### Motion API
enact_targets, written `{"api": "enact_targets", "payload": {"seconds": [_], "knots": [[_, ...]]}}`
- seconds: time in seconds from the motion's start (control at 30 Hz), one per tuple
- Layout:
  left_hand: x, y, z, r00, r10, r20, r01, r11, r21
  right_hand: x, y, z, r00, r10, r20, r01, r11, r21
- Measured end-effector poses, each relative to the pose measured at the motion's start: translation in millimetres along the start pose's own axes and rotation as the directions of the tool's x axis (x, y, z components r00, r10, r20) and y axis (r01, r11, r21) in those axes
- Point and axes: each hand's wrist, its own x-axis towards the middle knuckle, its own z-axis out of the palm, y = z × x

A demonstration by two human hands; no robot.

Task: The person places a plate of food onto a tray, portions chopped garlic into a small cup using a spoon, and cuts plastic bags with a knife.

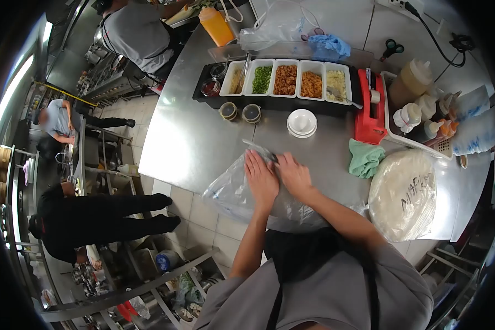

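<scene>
A clear plastic bag [225, 186] lies flat at the front edge of the steel counter, its rolled or folded end pointing away from me. My left hand [261, 177] rests on the bag with its fingers stretched out. Close beside it on the right, my right hand [293, 175] has its fingers bent around a small dark item near the bag's folded edge; I cannot make out what it is. Beyond my hands stand stacked white bowls [302, 123] and two small dark-filled cups, one of them [251, 113] nearer the bowls.
A black holder with several white trays of chopped food [285, 78] spans the back. Rightward are a red tape dispenser [370, 118], a green cloth [366, 158], a bagged round stack [402, 192] and a bottle basket [418, 140]. Three other people stand to the left.
</scene>
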Motion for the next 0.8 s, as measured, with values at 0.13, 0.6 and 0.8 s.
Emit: {"api": "enact_targets", "payload": {"seconds": [0.13, 0.6, 0.8], "knots": [[-4, 2, 3, 0.997, -0.031, 0.065, 0.026, 0.997, 0.074, 70, -21, -34, 0.992, -0.012, -0.122, 0.025, 0.994, 0.103], [-32, -33, -44, 0.987, -0.119, 0.112, 0.124, 0.992, -0.039, 6, 12, -23, 0.971, 0.16, 0.177, -0.194, 0.962, 0.192], [27, -49, -31, 0.916, 0.356, 0.185, -0.349, 0.935, -0.066, -33, 26, -35, 0.958, 0.258, 0.125, -0.278, 0.943, 0.183]]}}
